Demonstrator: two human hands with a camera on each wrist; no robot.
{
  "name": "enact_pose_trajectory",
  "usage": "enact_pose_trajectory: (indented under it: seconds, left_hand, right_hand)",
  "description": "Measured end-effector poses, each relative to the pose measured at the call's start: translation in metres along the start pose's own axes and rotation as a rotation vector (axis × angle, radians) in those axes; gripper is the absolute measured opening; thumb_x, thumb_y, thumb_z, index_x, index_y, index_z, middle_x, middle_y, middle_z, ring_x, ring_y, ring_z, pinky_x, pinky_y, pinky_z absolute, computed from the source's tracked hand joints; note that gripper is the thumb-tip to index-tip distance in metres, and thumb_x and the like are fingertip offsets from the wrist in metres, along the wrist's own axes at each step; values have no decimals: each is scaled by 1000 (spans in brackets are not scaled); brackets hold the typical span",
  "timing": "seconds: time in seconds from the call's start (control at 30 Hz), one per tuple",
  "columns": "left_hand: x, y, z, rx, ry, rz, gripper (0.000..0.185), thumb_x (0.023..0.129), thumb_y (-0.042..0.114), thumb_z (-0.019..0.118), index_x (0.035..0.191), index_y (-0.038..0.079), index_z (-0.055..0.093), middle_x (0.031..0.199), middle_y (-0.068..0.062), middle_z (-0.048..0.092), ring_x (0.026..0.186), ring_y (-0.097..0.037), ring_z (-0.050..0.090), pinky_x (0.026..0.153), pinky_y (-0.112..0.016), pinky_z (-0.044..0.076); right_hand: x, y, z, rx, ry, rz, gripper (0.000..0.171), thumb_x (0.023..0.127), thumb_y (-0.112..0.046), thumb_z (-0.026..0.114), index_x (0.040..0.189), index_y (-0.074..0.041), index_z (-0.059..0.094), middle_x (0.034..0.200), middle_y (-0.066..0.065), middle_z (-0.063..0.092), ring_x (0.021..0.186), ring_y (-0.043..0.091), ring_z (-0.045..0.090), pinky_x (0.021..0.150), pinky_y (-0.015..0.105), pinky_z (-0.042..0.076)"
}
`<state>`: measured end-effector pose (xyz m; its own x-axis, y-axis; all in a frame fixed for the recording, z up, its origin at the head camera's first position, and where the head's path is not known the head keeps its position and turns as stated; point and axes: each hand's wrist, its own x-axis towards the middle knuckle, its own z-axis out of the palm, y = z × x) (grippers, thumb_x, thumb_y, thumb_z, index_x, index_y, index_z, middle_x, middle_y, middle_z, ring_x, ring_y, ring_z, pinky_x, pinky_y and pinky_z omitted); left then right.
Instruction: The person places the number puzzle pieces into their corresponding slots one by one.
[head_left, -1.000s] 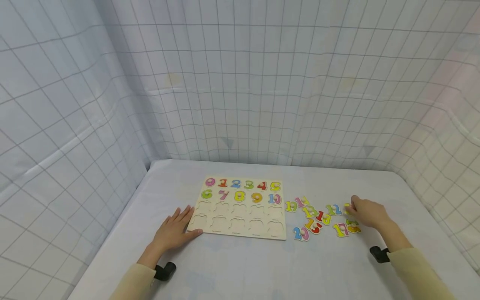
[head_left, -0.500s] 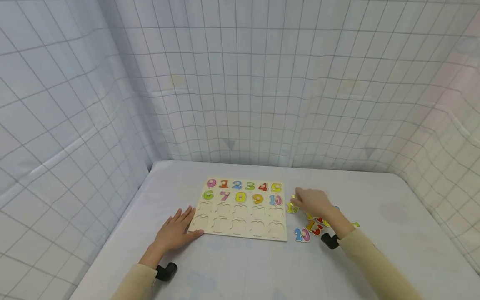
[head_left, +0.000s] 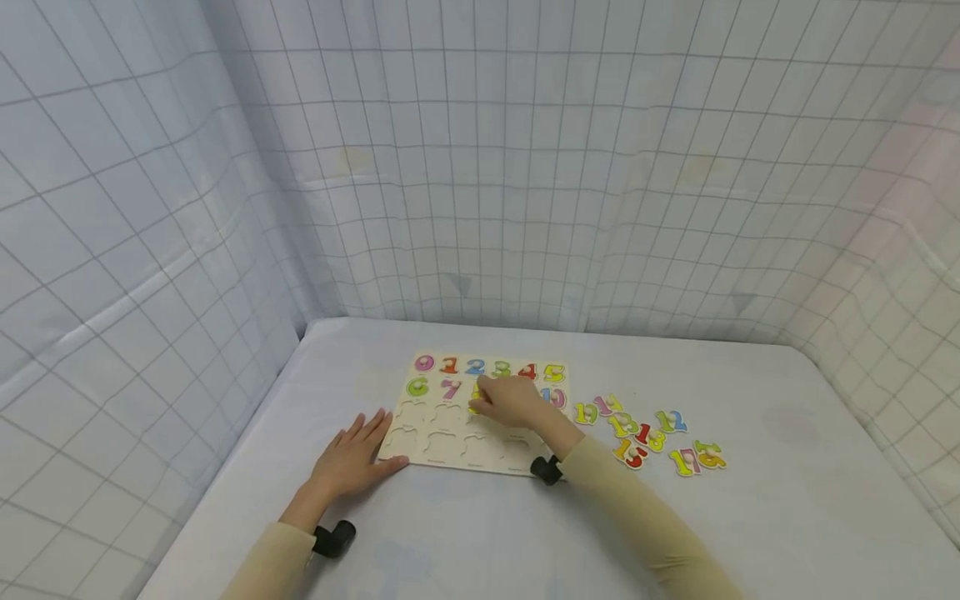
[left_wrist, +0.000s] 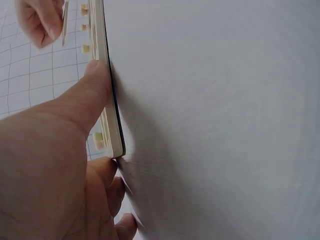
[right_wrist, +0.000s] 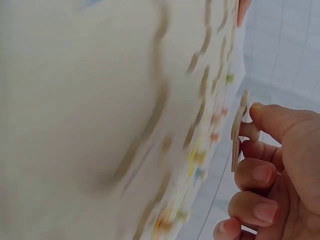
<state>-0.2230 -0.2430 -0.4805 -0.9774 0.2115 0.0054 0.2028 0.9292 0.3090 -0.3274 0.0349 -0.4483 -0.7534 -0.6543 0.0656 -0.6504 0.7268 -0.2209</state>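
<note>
The right hand (head_left: 513, 402) hides the number on the piece (right_wrist: 240, 131) it pinches, and it covers part of the puzzle board (head_left: 438, 437), including the yellow number beneath its fingers. In the right wrist view the board is a blur and the piece shows only edge-on. The loose numbers (head_left: 648, 433) on the right are too small to read surely.

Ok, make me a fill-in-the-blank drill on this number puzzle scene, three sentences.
1. The right hand pinches a puzzle piece by its small ____.
2. The left hand rests against the ____ corner of the puzzle board nearest the person.
3. The loose number pieces lie to the ____ of the board.

Missing: peg; left; right
</note>
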Motion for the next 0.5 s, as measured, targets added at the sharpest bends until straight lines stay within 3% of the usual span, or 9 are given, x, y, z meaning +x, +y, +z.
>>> enact_pose_trajectory:
  seconds: [0.27, 0.5]
  left_hand:
    - [0, 0, -1, 11, 5, 5, 87, 88, 60, 53, 146, -1, 32, 150, -20, 30, 136, -47, 20, 105, -64, 17]
    - [0, -1, 0, 16, 17, 17, 87, 88, 60, 54, 146, -1, 33, 149, -20, 31, 135, -47, 21, 104, -64, 18]
  right_hand:
    - [43, -47, 10, -62, -45, -17, 30, 96, -43, 53, 81, -18, 47, 61, -7, 46, 53, 7, 42, 49, 25, 31]
    - [68, -65, 30, -92, -68, 38, 30, 96, -45, 51, 85, -18, 50, 67, -6, 51, 61, 10, 49, 58, 29, 40]
